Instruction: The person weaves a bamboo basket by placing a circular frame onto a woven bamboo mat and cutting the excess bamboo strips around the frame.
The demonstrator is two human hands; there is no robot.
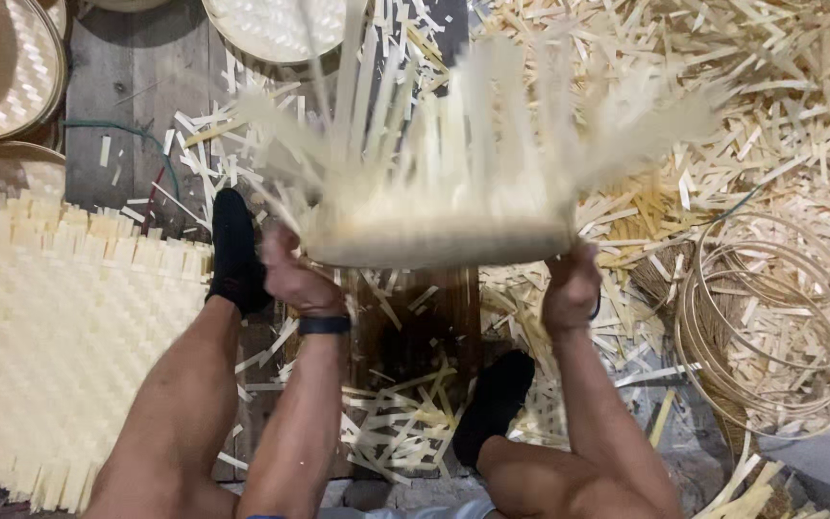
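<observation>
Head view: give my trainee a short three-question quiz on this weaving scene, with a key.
1. True or false: both hands hold the pale, half-woven bamboo basket with loose strips fanning from its rim.
2. Which lies by the person's left leg? A) flat pale woven bamboo mat B) coiled thin bamboo hoops C) metal bucket
3. Fill in: the left hand's wrist wears a dark ____.

Key:
1. True: the left hand and right hand each have a grip on the basket's lower edge.
2. A: the flat pale woven bamboo mat; the coiled thin bamboo hoops lie on the right.
3. Band: the dark wristband.
</observation>
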